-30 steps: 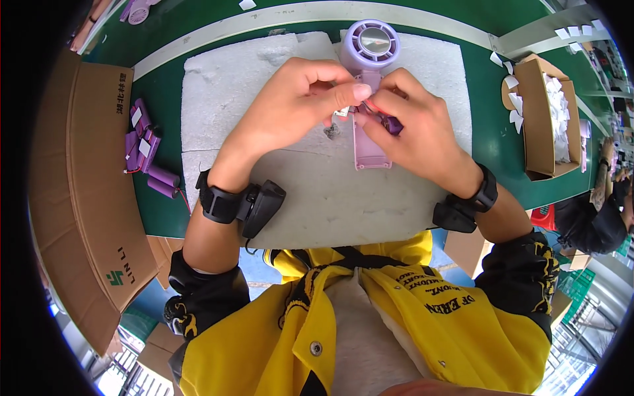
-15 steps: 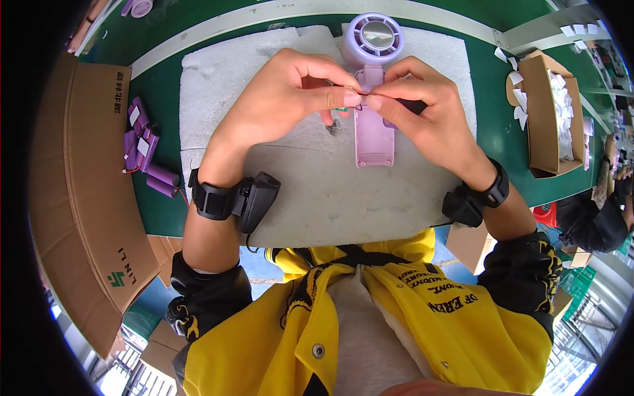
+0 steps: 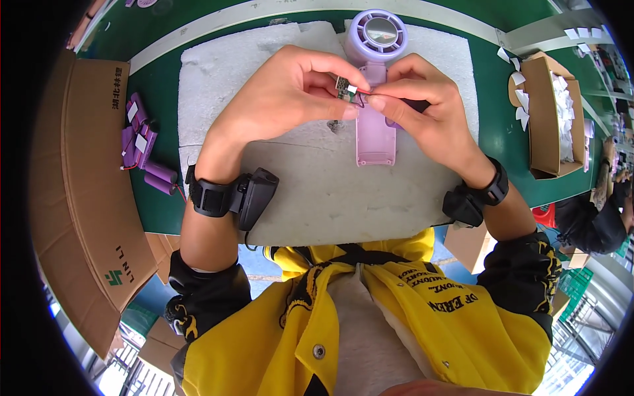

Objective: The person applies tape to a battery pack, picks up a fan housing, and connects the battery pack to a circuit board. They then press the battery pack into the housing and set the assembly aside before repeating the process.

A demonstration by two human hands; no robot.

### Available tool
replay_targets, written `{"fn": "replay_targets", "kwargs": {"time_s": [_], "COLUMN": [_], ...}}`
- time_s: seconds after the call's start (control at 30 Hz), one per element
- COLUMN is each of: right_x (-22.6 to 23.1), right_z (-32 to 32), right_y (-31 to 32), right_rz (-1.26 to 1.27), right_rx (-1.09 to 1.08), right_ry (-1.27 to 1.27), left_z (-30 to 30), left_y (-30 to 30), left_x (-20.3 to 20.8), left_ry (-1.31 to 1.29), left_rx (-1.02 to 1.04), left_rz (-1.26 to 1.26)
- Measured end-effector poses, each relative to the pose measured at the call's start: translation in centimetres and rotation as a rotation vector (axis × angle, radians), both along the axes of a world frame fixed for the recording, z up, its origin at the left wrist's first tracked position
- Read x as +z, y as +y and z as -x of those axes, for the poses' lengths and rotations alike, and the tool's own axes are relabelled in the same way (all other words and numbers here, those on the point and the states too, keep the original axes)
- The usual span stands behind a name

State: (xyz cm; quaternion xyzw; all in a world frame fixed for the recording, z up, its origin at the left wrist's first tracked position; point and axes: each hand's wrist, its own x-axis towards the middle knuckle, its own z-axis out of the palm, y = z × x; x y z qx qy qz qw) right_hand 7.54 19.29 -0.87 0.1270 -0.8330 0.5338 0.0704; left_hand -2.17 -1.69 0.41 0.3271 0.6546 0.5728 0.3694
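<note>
A small circuit board [image 3: 341,86], green and dark with metal parts, is pinched between the thumb and fingers of my left hand [image 3: 281,96]. Against it sits a white plug [image 3: 352,90] with thin red and black wires [image 3: 363,92]. My right hand [image 3: 426,105] pinches these wires between thumb and forefinger. Beneath both hands lies a purple handheld fan [image 3: 376,140], its round head away from me and its handle shell open towards me. My right fingers cover part of the handle, so I cannot tell whether they touch it.
A pale foam sheet [image 3: 297,198] lies under the fan on the green table [image 3: 492,112]. Purple battery cells [image 3: 140,138] with wires lie at the left beside a tall cardboard box [image 3: 92,185]. At the right, an open carton [image 3: 538,115] holds white pieces.
My left fingers have shifted and spread, bringing the circuit board and white plug into plain sight. My right hand stays nearly where it was, still pinching the wires.
</note>
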Motion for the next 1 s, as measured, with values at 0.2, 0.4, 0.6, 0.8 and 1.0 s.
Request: {"fn": "replay_targets", "kwargs": {"time_s": [0.2,0.4,0.6,0.8,1.0], "right_x": [0.15,0.02,-0.2,-0.13,-0.15], "right_z": [0.0,-0.09,0.0,-0.11,-0.28], "right_y": [-0.27,-0.3,-0.36,-0.38,-0.68], "right_rz": [-0.022,-0.05,-0.044,-0.091,-0.158], "right_rx": [0.019,0.019,0.029,0.019,-0.025], "right_ry": [0.01,0.025,0.066,0.12,0.195], "left_z": [0.26,0.54,0.45,0.39,0.24], "left_y": [-0.23,-0.24,-0.23,-0.25,-0.24], "left_x": [0.14,0.15,0.12,0.53,0.45], "left_ry": [-0.065,-0.098,-0.09,-0.118,-0.106], "left_rx": [0.004,-0.014,0.026,0.033,0.088], "left_rz": [-0.016,-0.053,-0.043,-0.051,-0.054]}}
